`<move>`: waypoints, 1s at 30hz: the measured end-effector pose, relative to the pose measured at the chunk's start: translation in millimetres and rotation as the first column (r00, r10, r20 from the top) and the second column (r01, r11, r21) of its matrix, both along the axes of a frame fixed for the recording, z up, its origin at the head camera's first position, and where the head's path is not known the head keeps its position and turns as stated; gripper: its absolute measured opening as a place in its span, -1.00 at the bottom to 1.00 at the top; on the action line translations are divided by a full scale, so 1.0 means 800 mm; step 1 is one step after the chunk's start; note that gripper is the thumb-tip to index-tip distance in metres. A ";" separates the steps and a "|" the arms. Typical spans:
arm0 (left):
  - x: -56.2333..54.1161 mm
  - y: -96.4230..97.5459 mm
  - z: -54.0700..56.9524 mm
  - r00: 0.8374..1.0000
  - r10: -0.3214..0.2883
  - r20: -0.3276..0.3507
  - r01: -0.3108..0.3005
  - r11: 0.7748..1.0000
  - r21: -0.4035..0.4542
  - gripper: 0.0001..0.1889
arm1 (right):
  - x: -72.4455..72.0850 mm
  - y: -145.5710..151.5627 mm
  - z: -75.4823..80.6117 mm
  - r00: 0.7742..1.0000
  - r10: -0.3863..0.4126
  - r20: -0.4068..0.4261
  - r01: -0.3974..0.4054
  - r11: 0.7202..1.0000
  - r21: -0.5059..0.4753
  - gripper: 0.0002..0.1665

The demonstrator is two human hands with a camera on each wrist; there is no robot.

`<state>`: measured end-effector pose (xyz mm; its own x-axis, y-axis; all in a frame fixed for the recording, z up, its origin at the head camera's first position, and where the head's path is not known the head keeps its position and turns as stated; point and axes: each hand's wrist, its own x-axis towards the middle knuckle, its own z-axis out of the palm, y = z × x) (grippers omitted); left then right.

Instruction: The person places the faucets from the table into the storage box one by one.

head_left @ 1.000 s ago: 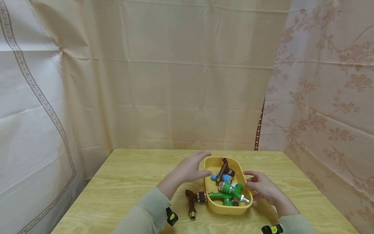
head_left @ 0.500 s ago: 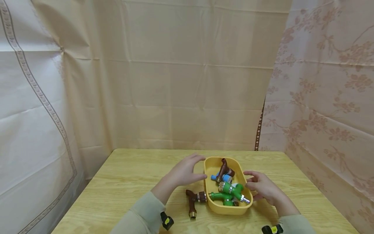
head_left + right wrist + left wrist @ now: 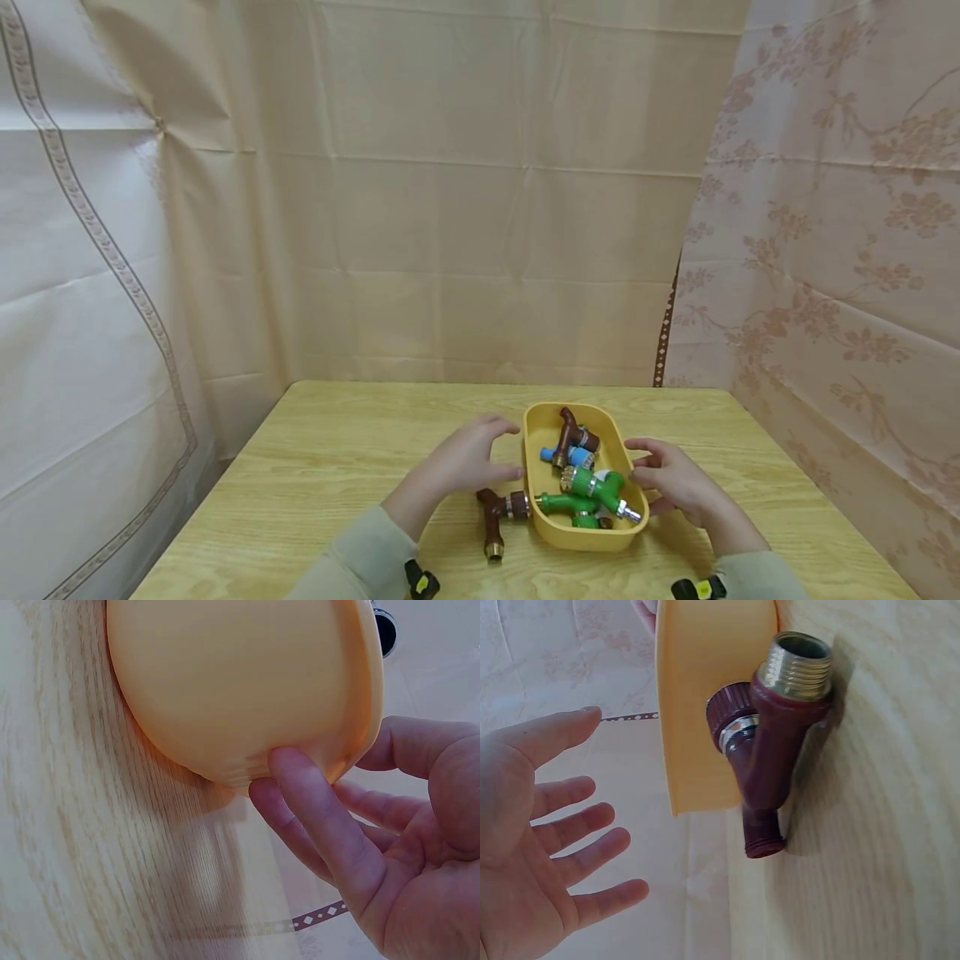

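A yellow plastic box [image 3: 534,479] stands on the table right of the middle. Inside lie a brown tap [image 3: 567,433], a blue tap [image 3: 581,457] and green taps [image 3: 592,483]. Another brown tap [image 3: 491,512] with a brass threaded end [image 3: 799,667] lies outside, against the box's left side. My left hand [image 3: 465,457] hovers left of the box, its fingers spread and nothing held; the left wrist view shows the bare palm [image 3: 517,870]. The fingers of my right hand [image 3: 678,483] touch the box's right outer wall [image 3: 240,690], loosely bent.
The wood-grain table [image 3: 360,417] reaches back to a beige curtain [image 3: 420,250]. A white cloth [image 3: 82,333] hangs at the left, a flowered one [image 3: 840,250] at the right. Dark wrist straps [image 3: 422,579] sit on both sleeves.
My left hand has drawn back to the left and nearer, its thumb no longer over the box rim. The brown tap in the box has shifted slightly left. The right hand stays put.
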<state>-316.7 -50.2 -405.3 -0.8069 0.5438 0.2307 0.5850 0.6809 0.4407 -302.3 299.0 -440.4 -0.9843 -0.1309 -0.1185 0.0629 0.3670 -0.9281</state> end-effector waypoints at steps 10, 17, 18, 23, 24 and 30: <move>0.007 -0.006 -0.017 0.998 0.026 0.056 -0.026 1.000 -0.011 -0.31 | 0.001 -0.003 0.004 1.000 -0.016 0.003 0.015 1.000 0.020 -0.25; 0.012 -0.008 -0.026 0.997 0.023 0.075 -0.021 0.999 -0.033 -0.33 | 0.000 -0.003 0.004 1.000 -0.018 0.008 0.018 0.999 0.029 -0.24; 0.013 -0.008 -0.027 0.997 0.021 0.075 -0.019 0.999 -0.030 -0.32 | 0.000 -0.002 0.004 1.000 -0.018 0.008 0.017 0.999 0.030 -0.24; 0.016 -0.010 -0.034 0.996 0.022 0.082 -0.018 0.999 -0.040 -0.32 | 0.000 -0.002 0.004 1.000 -0.016 0.007 0.015 0.999 0.031 -0.25; 0.017 -0.011 -0.034 0.996 0.022 0.086 -0.018 0.999 -0.045 -0.33 | 0.000 -0.002 0.004 1.000 -0.015 0.007 0.015 0.999 0.031 -0.25; 0.018 -0.011 -0.040 0.990 0.032 0.137 -0.023 0.997 -0.070 -0.38 | 0.001 -0.003 0.005 1.000 -0.012 0.006 0.011 1.000 0.023 -0.25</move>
